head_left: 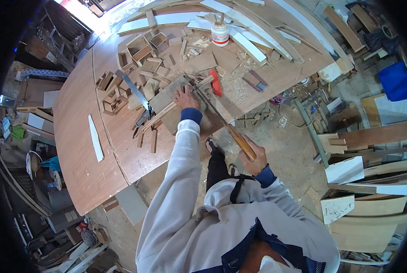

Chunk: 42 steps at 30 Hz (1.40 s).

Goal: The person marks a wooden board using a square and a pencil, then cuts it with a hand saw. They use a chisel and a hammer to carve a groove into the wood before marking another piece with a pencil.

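The long handsaw with a wooden handle and thin steel blade [221,120] ran on a slant from about ten o'clock down to four o'clock. Its far tip lay over the flat plywood offcut [176,102] at the near edge of the table, and its handle stood out past that edge, over the floor. The right hand [253,157] was wrapped tight around that handle at the four o'clock end, fingers curled shut on it. The left hand [185,98] lay flat and spread on the offcut, pressing it to the large rounded brown wooden tabletop [85,150], just at nine o'clock of the blade's far end and almost touching it; I could not tell whether the fingers met the steel. The left hand was thus the nearer one to the place where the teeth met the wood, while the right drove from behind along the blade's long axis.

At two o'clock of the left hand, just beside the blade, lay a small red tool [216,83]. At nine o'clock a long grey metal strip [135,91] lay slanted among a scatter of small wooden blocks and open box frames [139,50]. Farther off at twelve o'clock stood a white plastic jar with a red label [220,33], near pale long curved boards [258,32]. A narrow white sliver of wood [95,137] lay well apart at eight o'clock.
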Tool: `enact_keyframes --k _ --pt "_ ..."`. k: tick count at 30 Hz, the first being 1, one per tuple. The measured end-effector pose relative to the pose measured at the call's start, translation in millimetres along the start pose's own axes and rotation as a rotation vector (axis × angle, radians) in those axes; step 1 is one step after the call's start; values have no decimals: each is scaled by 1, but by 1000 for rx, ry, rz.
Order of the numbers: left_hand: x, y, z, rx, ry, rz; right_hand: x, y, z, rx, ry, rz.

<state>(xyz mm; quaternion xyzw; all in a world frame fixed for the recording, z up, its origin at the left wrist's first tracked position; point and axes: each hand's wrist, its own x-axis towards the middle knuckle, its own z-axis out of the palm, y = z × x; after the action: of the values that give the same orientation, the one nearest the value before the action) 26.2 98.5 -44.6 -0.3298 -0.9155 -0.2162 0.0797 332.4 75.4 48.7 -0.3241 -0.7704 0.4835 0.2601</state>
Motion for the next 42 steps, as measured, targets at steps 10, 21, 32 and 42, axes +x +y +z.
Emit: enact_keyframes --k 10,21,32,42 --pt "-1 5 -5 -1 -3 1 -26 10 -9 38 66 -101" --pt "0 -1 7 -33 29 -2 4 -18 -3 115 -37 112" --pt "-2 8 -10 -20 -32 -25 12 0 1 -16 39 -63" --pt "-3 14 -16 0 -16 -39 -19 -11 -22 18 18 -58"
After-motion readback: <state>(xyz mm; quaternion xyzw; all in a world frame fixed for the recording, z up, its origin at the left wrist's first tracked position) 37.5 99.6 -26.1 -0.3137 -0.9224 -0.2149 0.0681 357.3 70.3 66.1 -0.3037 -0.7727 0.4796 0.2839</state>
